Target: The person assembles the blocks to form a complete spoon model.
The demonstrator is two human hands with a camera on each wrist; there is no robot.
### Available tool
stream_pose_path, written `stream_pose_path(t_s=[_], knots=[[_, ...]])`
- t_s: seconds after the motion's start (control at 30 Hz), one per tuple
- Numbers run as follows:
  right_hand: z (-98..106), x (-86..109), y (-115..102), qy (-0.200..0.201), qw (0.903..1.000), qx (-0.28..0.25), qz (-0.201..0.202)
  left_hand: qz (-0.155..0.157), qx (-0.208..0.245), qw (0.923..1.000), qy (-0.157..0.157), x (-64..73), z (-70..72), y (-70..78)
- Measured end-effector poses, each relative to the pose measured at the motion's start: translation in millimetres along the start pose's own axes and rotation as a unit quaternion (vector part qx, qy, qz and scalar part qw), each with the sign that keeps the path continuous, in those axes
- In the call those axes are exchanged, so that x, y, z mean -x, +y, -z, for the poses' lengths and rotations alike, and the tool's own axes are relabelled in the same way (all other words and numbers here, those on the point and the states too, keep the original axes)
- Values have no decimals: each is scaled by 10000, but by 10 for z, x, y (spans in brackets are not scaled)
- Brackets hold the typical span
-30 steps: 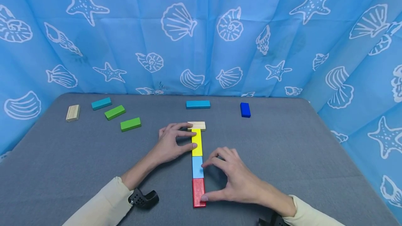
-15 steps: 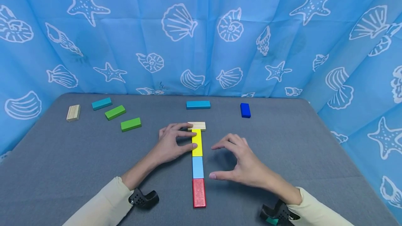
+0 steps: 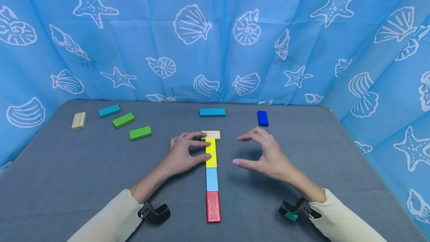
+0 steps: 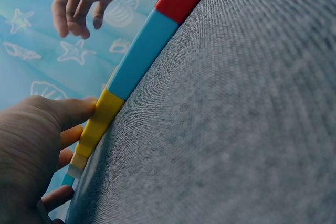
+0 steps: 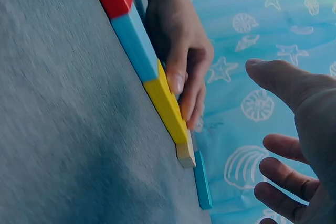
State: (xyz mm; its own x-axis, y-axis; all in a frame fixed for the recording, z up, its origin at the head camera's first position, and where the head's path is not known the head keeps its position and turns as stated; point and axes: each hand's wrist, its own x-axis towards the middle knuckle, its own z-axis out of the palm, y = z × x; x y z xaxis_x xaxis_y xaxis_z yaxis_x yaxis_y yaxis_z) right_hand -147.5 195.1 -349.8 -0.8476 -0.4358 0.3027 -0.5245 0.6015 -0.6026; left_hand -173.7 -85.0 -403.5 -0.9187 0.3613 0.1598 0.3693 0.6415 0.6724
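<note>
My left hand (image 3: 181, 155) rests its thumb and fingertips on the yellow block (image 3: 211, 160) and the plain wooden block (image 3: 213, 135). The wooden block lies crosswise at the far end of the yellow one. A light blue block (image 3: 211, 179) and a red block (image 3: 213, 207) continue the line toward me, end to end. In the left wrist view the thumb (image 4: 79, 112) touches the yellow block's edge. To the right of the line, my right hand (image 3: 268, 156) hovers above the table, thumb and fingers spread apart and holding nothing.
Behind the line lies a teal block (image 3: 212, 112), with a dark blue block (image 3: 262, 118) to its right. At the far left are a wooden block (image 3: 78, 121), another teal block (image 3: 109, 111) and two green blocks (image 3: 140, 133). A blue shell-print curtain (image 3: 218, 47) hangs behind the grey table.
My right hand has lifted off the light blue and red blocks and moved away to the right and farther back. The left hand and the blocks have stayed in place.
</note>
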Motion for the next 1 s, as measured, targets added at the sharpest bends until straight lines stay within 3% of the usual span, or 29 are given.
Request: stream_pose_path(t_s=[0.67, 1.0], knots=[[191, -413, 337, 456, 9977, -90, -496, 32, 58, 10000, -21, -7, -8, -1], [266, -568, 678, 560, 9932, -239, -995, -21, 54, 10000, -31, -3, 1, -11]])
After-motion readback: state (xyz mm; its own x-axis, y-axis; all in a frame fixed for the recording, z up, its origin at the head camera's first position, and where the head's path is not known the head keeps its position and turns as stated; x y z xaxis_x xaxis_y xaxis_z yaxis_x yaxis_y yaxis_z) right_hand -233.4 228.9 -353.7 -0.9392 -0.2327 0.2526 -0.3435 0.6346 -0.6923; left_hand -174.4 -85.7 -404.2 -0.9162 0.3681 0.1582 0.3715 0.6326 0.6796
